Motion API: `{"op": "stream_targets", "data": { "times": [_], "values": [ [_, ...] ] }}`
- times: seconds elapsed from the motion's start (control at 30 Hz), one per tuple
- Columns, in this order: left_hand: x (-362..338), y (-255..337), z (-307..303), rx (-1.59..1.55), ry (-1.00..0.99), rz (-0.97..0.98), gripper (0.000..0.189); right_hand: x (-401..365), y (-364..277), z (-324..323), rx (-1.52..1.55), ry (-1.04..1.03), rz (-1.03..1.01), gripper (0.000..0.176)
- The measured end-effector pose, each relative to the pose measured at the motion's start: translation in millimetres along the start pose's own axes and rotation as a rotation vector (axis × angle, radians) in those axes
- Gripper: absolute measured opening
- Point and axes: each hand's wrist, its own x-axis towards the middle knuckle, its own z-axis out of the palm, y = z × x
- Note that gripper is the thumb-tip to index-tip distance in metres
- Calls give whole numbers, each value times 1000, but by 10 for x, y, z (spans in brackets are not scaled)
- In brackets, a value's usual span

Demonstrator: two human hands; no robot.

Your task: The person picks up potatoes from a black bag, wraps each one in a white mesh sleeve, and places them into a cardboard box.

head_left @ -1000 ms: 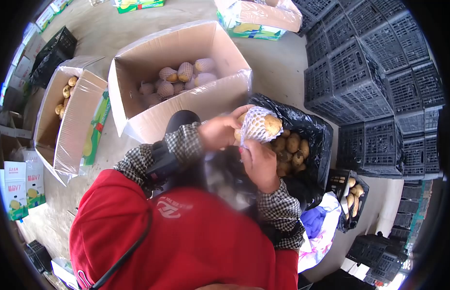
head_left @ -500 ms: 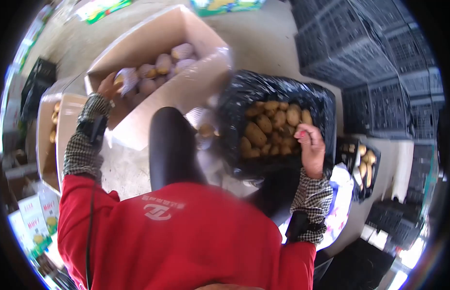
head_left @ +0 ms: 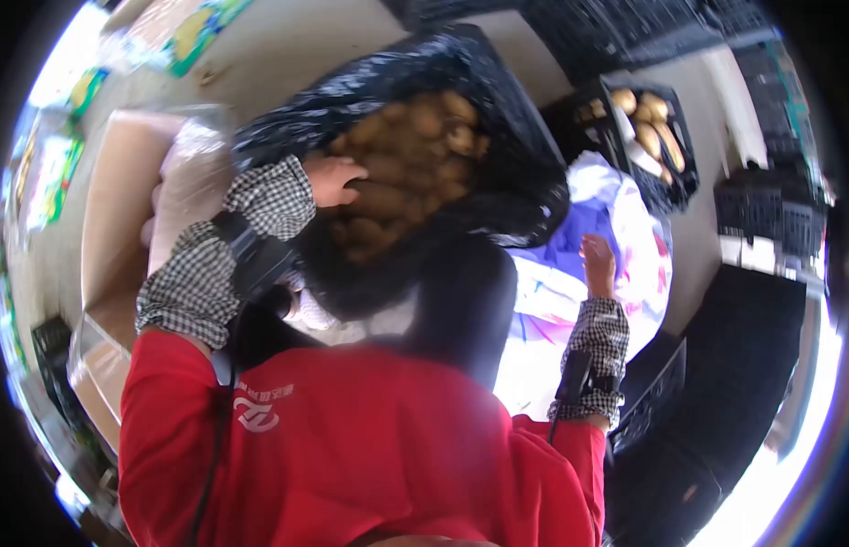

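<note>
My left hand [head_left: 335,180] is at the left side of a crate lined with black plastic [head_left: 520,196]. Its fingers are apart and reach over the potatoes [head_left: 415,169], which look blurred; nothing shows in its grasp. Off to the right, my right hand [head_left: 600,264] is raised beside a white and purple plastic bag [head_left: 570,219]. The fingers of that hand are loosely bent and apart, and I see nothing in them.
A cardboard box with a clear plastic liner [head_left: 124,201] stands left of the crate. A smaller black crate [head_left: 684,178] with more potatoes [head_left: 657,128] is at the upper right. Stacked dark crates [head_left: 616,32] line the back.
My view has swung to the right. My left hand has gone from the wrapped potatoes in the cardboard box to the lined crate. My right hand has left that crate for the plastic bag.
</note>
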Motion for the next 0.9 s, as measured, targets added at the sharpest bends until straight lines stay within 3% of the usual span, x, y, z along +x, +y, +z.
{"op": "stream_targets", "data": {
  "times": [0.1, 0.13, 0.33, 0.43, 0.6, 0.73, 0.9],
  "values": [
    [700, -236, 680, 188, -238, -105, 50, -50, 322, -70, -150, 107, -160, 20],
    [806, -241, 795, 244, -253, -156, 51, -66, 387, -93, -233, 91, -111, 21],
    [975, -251, 1356, 435, -113, -364, 54, 47, 130, -15, -780, -240, 53, 26],
    [992, -349, 1578, 354, -49, -354, 55, 218, 311, 147, -993, -234, -72, 26],
    [957, -609, 1636, 119, -14, -196, 68, 335, 943, 395, -1141, -213, -248, 23],
    [955, -430, 1202, 73, -98, -130, 71, 303, 839, 351, -1169, -291, -284, 19],
    [966, -457, 1180, 169, -128, -145, 70, 196, 864, 295, -1166, -251, -303, 16]
  ]
}}
